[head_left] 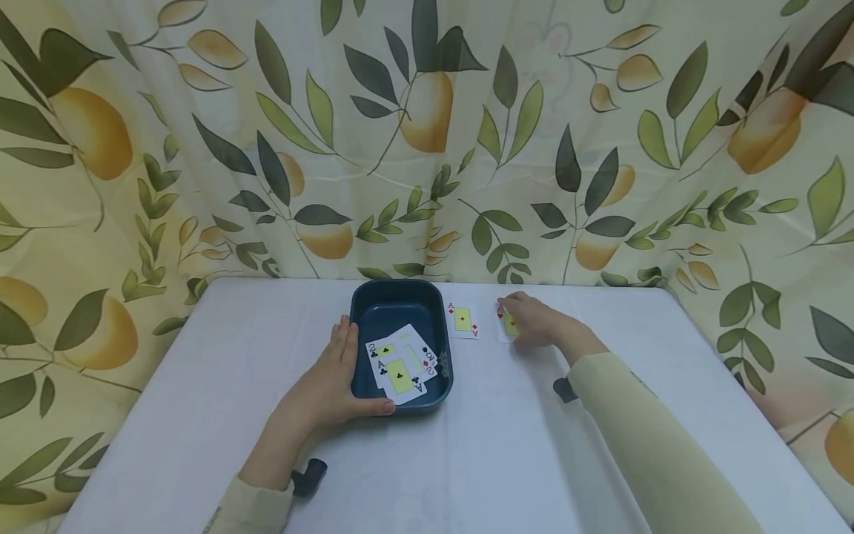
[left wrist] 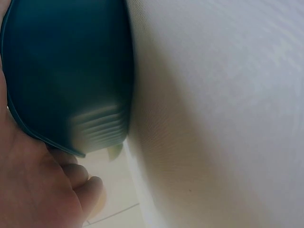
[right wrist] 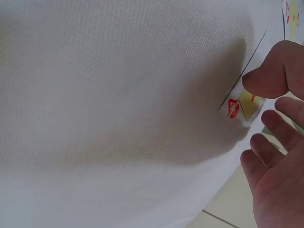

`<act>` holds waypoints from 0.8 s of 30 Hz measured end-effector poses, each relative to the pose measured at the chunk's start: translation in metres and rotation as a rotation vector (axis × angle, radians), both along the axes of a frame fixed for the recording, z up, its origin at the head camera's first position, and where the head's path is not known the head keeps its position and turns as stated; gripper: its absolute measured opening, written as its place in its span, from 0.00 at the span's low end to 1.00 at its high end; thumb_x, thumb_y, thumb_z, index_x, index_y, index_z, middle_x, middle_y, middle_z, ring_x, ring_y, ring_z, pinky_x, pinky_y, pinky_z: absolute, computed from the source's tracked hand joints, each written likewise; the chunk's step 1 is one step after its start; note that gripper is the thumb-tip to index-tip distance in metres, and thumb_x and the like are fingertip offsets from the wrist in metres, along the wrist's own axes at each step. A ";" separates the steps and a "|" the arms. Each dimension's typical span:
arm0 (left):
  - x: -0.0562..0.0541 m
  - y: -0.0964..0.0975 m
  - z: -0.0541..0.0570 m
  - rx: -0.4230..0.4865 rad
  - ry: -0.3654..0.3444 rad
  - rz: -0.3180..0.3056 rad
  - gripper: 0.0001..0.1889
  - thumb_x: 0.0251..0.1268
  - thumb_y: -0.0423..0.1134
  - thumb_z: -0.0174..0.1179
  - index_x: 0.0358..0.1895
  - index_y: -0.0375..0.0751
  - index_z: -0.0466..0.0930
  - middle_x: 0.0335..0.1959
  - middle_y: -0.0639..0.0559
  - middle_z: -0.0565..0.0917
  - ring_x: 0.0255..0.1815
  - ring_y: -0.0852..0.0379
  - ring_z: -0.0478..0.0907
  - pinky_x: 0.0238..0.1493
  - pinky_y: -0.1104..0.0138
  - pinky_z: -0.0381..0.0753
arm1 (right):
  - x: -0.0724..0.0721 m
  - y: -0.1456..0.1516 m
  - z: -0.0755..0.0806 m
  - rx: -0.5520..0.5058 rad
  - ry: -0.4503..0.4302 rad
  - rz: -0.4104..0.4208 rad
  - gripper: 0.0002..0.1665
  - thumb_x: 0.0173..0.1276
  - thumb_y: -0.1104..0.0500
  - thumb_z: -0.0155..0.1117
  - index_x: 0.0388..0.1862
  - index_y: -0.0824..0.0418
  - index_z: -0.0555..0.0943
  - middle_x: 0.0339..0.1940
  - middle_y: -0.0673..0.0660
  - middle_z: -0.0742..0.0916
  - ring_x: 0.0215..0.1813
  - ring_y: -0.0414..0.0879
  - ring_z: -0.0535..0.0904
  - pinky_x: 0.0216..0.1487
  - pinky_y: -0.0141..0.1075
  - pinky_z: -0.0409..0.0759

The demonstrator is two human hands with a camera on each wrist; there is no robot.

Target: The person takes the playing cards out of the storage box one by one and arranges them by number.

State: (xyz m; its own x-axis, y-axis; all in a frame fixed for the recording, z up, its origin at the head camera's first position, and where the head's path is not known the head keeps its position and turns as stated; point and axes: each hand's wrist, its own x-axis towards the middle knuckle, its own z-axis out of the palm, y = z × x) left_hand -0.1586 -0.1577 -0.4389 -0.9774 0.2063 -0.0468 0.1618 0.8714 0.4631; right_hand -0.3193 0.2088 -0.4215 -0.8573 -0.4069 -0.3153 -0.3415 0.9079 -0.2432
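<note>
A dark blue tray (head_left: 400,291) stands on the white table with several playing cards (head_left: 400,374) lying face up in it, an ace of clubs on top. My left hand (head_left: 330,378) rests against the tray's left side, fingers straight along the wall and thumb across the near rim. To the right of the tray lies an ace of diamonds (head_left: 462,322). Farther right, my right hand (head_left: 537,320) is over another red ace (right wrist: 233,108) on the cloth. The right thumb (right wrist: 261,83) lies over this card's edge, and the other fingers are spread loosely beyond it.
A white cloth (head_left: 480,445) covers the table. Behind it hangs a curtain (head_left: 427,185) patterned with fruit and leaves. Tiled floor (right wrist: 223,209) shows past the table edge in the right wrist view.
</note>
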 end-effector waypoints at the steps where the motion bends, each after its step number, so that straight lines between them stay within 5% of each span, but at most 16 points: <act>1: 0.000 0.000 0.000 -0.002 -0.001 0.000 0.78 0.33 0.83 0.64 0.81 0.38 0.34 0.82 0.45 0.31 0.83 0.45 0.34 0.75 0.45 0.57 | 0.001 0.000 0.001 -0.003 0.004 -0.001 0.52 0.56 0.67 0.70 0.79 0.63 0.58 0.77 0.68 0.63 0.76 0.66 0.60 0.74 0.61 0.60; 7: 0.001 0.001 0.003 0.000 0.004 -0.001 0.78 0.33 0.83 0.64 0.81 0.38 0.34 0.83 0.43 0.32 0.83 0.44 0.34 0.75 0.45 0.57 | 0.009 -0.006 0.011 -0.042 0.044 0.005 0.53 0.56 0.63 0.74 0.79 0.59 0.60 0.77 0.67 0.63 0.77 0.66 0.58 0.73 0.62 0.60; 24: 0.002 0.000 0.005 0.007 -0.018 -0.001 0.78 0.33 0.83 0.65 0.81 0.38 0.34 0.82 0.44 0.31 0.83 0.43 0.34 0.75 0.44 0.57 | 0.058 -0.080 0.056 -0.175 0.135 0.267 0.53 0.57 0.52 0.75 0.79 0.53 0.60 0.77 0.57 0.67 0.74 0.55 0.65 0.70 0.53 0.70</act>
State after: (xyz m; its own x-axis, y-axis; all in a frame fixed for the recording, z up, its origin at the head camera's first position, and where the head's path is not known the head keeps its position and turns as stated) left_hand -0.1565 -0.1574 -0.4343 -0.9762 0.2077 -0.0625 0.1544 0.8679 0.4721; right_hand -0.2611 0.1285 -0.3660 -0.7425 -0.6604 -0.1121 -0.6010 0.7307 -0.3238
